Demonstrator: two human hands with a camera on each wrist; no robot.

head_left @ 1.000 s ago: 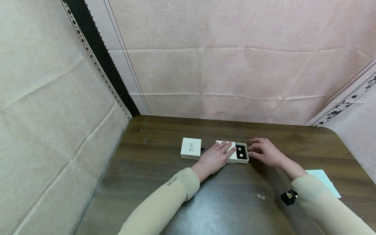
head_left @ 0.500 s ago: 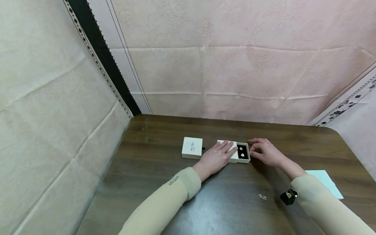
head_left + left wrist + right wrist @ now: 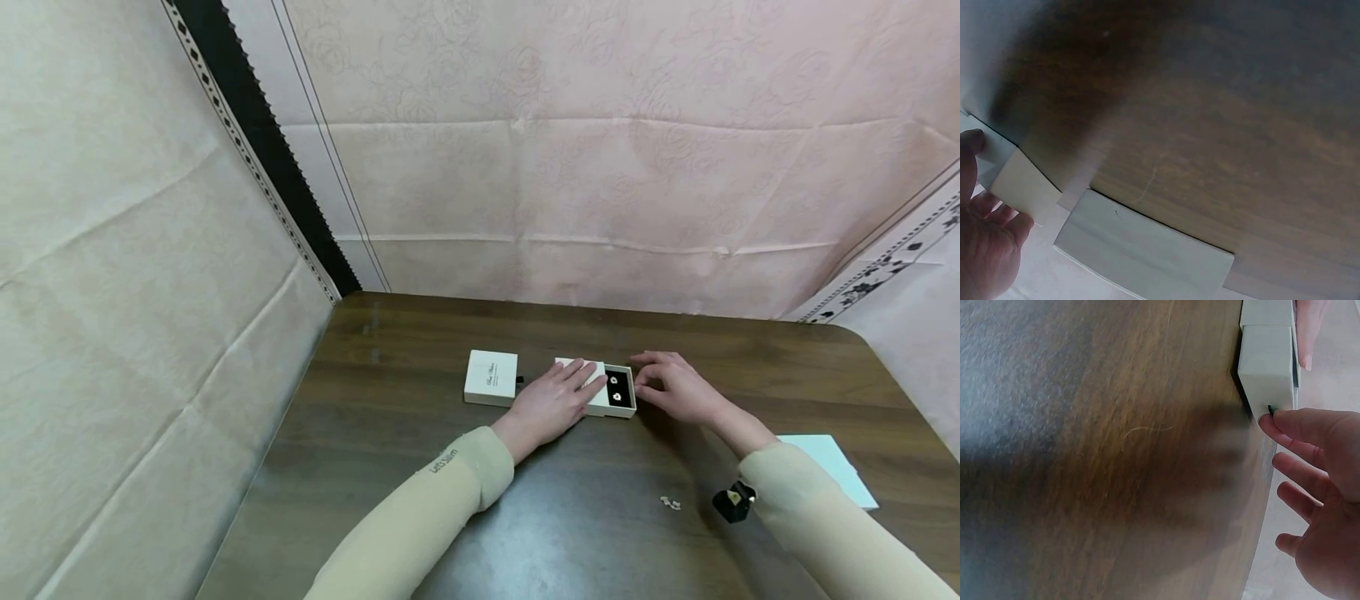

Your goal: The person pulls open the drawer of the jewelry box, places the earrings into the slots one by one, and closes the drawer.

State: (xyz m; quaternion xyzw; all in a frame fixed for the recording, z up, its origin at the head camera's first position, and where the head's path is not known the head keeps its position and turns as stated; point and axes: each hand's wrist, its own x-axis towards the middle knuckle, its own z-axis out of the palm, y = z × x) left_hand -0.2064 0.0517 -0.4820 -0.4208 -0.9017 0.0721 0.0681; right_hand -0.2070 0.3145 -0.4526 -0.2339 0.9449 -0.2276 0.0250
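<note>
"Okay, left hand (image 3: pixel 551 404) first. State?"

"Spread. Fingers extended over the white outer cover (image 3: pixel 599 400) of the opened box (image 3: pixel 615 412); left wrist view has the thumb against its near side."

"Right hand (image 3: pixel 675 390)?"

"Pinching. Thumb and index fingertip on a small dark tab (image 3: pixel 1272 410) at the box's right end. Other three fingers held apart, off the box."

"Box location?"

"Toward the back of the tabletop (image 3: pixel 420 333), between the hands. Inner tray (image 3: pixel 634 407) sticks out of the cover on the right. Black insert (image 3: pixel 616 388) in it, two small pale pieces (image 3: pixel 617 397) on that, one behind the other."

"Second box?"

"Printed box (image 3: pixel 491 375), left of the opened one, not touching it. Dark loop (image 3: pixel 520 380) on its right side."

"Rest?"

"Small silvery bits (image 3: pixel 671 503) nearer the person. Black object (image 3: pixel 732 502) with a gold-toned patch just beside the right sleeve (image 3: pixel 802 500), too small to identify. Pale blue sheet (image 3: pixel 832 462) partly behind that sleeve. Patterned cloth (image 3: pixel 562 183) behind the tabletop."
</note>
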